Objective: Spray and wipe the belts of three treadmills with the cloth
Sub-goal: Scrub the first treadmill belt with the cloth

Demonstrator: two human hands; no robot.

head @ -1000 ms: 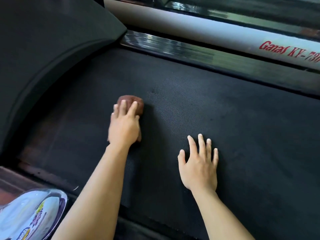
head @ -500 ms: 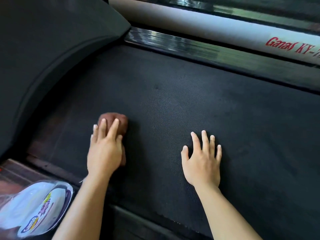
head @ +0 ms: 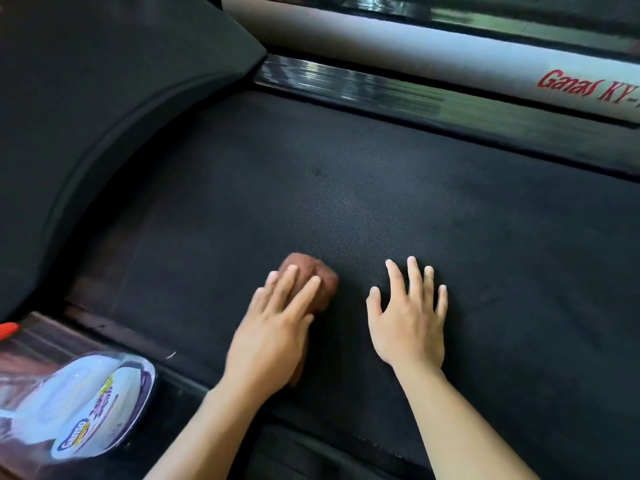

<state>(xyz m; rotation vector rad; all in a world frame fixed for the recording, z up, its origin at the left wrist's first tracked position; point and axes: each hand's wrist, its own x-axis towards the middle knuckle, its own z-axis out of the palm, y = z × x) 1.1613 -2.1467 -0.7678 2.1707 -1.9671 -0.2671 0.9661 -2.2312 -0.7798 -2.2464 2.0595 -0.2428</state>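
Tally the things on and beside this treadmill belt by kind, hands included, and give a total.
Hands: 2, left hand and right hand
Brown cloth: 1
White bottle: 1
Treadmill belt: 1
Total: 5

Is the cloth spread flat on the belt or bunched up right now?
Bunched up: the brown cloth sits as a rounded wad under the left hand, pressed on the belt.

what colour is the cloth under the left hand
Reddish brown; the cloth shows in the head view, under the left hand.
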